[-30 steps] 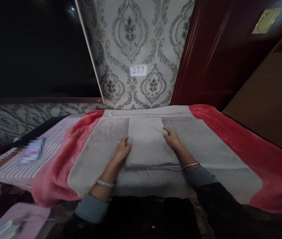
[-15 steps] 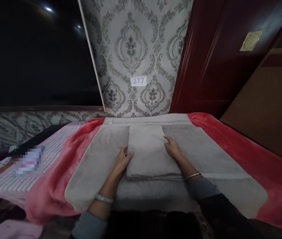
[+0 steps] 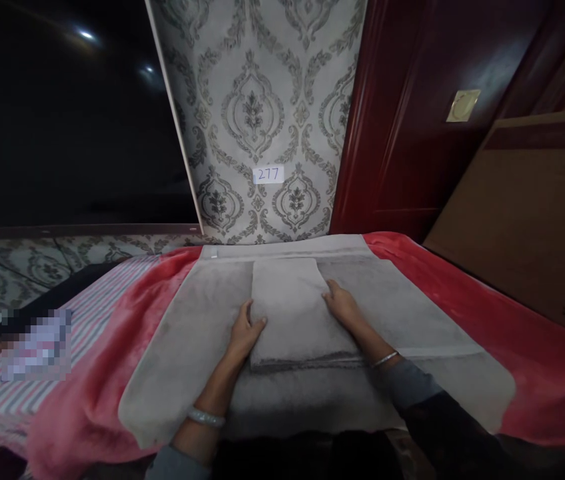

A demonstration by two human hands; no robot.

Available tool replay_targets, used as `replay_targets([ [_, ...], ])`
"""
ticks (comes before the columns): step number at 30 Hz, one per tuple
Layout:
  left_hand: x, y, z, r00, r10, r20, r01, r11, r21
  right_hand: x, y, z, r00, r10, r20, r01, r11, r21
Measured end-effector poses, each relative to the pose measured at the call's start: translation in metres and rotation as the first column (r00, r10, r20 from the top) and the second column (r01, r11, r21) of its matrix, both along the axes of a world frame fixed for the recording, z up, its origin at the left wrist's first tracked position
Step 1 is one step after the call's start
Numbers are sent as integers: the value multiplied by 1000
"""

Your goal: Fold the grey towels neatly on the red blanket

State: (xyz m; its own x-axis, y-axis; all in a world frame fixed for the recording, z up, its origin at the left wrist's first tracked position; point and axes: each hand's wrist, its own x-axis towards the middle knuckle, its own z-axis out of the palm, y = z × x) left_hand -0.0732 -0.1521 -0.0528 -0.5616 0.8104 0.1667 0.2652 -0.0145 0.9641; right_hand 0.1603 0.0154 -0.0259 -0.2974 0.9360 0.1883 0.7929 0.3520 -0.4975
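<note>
A small grey plush cloth (image 3: 287,310), folded into a thick rectangle, lies in the middle of a larger spread grey cloth (image 3: 182,353). My left hand (image 3: 244,332) is at the folded cloth's left edge, thumb and forefinger apart, the thumb tip close against the side. At the opposite edge, my right hand (image 3: 342,308) rests with its fingers loosely bent and apart, touching or nearly touching the fold. Neither hand is closed around the fabric. The layered front edge of the folded cloth faces me.
Under the grey cloth spreads a red blanket (image 3: 547,380). To the left lie a striped cloth (image 3: 97,320) and a blurred-out item (image 3: 37,347). Behind stand a dark television screen (image 3: 72,133) and a patterned wall with a paper label (image 3: 268,174). A brown board (image 3: 527,220) leans at right.
The view has shifted slightly, so the scene sits a little lower and further left. Both hands stay beside the folded cloth, the right one's fingers drawn slightly off its edge.
</note>
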Motion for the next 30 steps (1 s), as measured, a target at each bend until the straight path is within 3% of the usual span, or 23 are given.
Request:
replay_targets([
  [5, 2, -3, 6, 986, 8, -164, -22, 996, -84, 6, -7, 2, 999, 5, 43, -6, 1000, 12],
  [9, 2, -7, 23, 946, -13, -323, -40, 987, -157, 3, -20, 11, 997, 26, 76, -30, 998, 54],
  [12, 10, -7, 37, 776, -30, -630, -63, 990, -124, -6, -40, 15, 978, 156, 140, -177, 973, 152],
  [14, 21, -7, 41, 616, -160, -771, 11, 981, -195, -13, -53, 13, 935, 267, 235, -311, 934, 174],
  [16, 32, -6, 41, 490, -339, -803, 62, 932, -356, -16, -63, 8, 886, 336, 321, -391, 912, 126],
  [19, 41, -8, 36, 390, -473, -790, 35, 865, -501, -13, -67, -1, 861, 346, 374, -396, 916, 66],
  [23, 40, -9, 32, 346, -484, -804, 1, 857, -515, -6, -64, -4, 873, 302, 383, -341, 939, 38],
  [30, 41, -10, 36, 355, -484, -800, 0, 856, -517, 4, -67, -6, 891, 216, 399, -235, 972, -1],
])
